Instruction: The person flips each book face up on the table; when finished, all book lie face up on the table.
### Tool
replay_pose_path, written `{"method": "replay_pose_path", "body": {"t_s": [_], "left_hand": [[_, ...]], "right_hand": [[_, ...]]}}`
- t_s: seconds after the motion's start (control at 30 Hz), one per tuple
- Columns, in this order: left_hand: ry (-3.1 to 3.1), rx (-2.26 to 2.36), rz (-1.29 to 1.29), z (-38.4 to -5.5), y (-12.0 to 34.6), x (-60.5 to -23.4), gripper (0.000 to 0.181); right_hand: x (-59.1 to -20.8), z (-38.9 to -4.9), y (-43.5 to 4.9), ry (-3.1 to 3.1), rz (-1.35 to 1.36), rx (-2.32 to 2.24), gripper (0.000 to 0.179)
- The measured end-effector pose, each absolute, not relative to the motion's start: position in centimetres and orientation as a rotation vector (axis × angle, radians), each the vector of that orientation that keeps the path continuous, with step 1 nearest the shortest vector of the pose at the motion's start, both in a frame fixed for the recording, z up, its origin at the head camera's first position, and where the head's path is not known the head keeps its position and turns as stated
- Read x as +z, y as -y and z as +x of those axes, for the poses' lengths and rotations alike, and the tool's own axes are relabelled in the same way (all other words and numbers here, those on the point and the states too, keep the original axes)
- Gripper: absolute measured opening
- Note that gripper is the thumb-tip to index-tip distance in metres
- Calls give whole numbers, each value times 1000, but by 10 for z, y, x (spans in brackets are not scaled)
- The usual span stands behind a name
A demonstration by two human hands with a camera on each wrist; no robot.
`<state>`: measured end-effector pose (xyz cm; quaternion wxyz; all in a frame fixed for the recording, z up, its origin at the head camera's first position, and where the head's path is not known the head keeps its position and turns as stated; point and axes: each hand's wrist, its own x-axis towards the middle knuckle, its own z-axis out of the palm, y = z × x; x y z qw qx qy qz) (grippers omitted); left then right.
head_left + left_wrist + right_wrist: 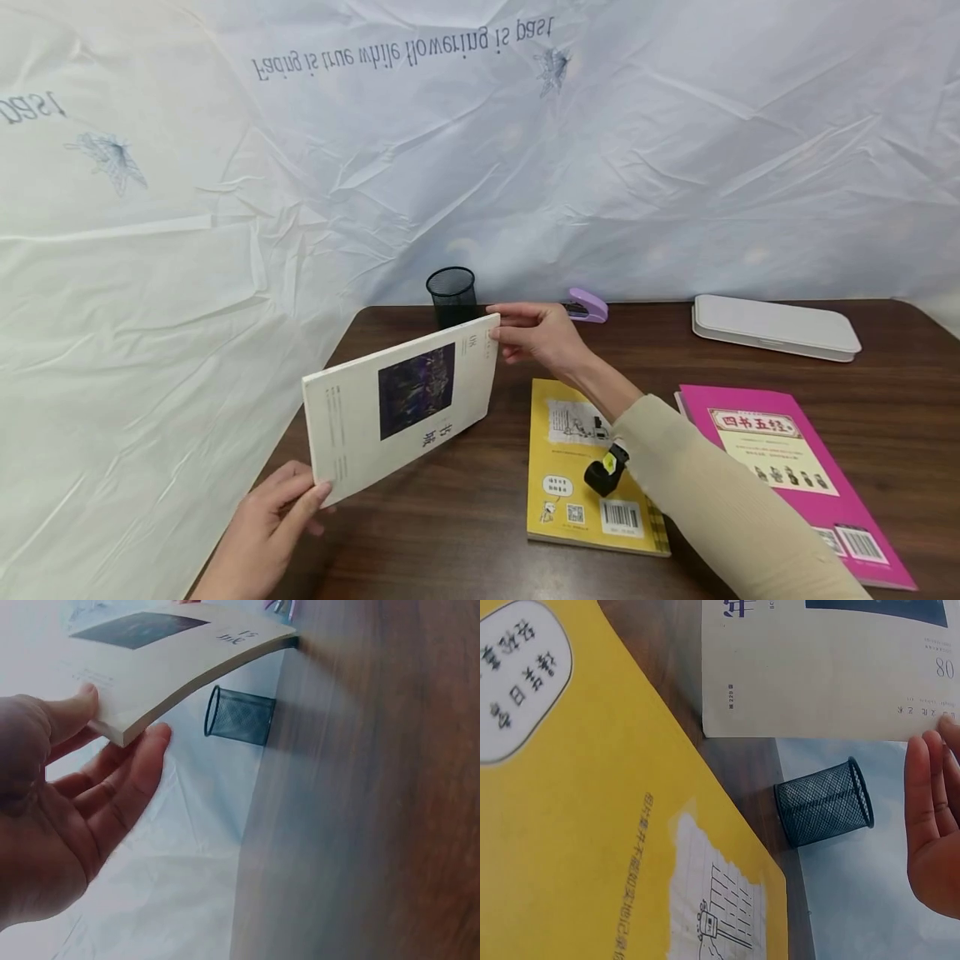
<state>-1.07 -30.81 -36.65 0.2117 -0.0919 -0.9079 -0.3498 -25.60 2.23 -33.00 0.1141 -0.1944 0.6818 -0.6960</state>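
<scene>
Closest to the camera is a beige sleeve (712, 487), cutting across from about 5 o'clock, with the right hand (543, 335) poking out the end. That hand pinches the far top corner of a white book (416, 392), thumb on the cover. The left hand (266, 529) grips the opposite near corner, thumb in front and fingers behind. So the hands are well apart, both clamped on the book, which is tilted between them, cover toward the head camera. Taking the book as the middle of the clock, left hand's at 8, right hand's at 2. Can't really tell if its lower edge touches the brown table (442, 533).

Around it: a yellow book (573, 467) lies flat between 3 and 4 o'clock, and a pink book (780, 467) lies farther out around 3. The sleeve and a black gadget (600, 477) at the cuff get in the way and hide bits of both books. There's a purple stapler (588, 307) at 2, just past the right hand and partly behind it. A wrinkled pale sheet (375, 167) with upside-down lettering hangs across 12.

Containers: a black mesh cup (453, 293) stands at 1, mouth up, its foot tucked out of sight behind the white book. The white case (776, 327) near 3 is closed, so no clue what's inside.
</scene>
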Motion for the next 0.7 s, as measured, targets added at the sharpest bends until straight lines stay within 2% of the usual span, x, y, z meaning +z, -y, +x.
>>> {"method": "replay_pose_path", "body": {"t_s": [0.17,0.53,0.7], "left_hand": [[2429,-980,-239,-11,303,-365,32],[2359,-1048,-157,-13,295,-360,75],[2364,-1076,-158,-12,294,-359,87]], "right_hand": [[-330,-255,-22,-1997,-575,-2040,47],[-333,-255,-22,-1994,-541,-2060,47],[-332,-255,-23,-1966,-543,-2070,49]]}}
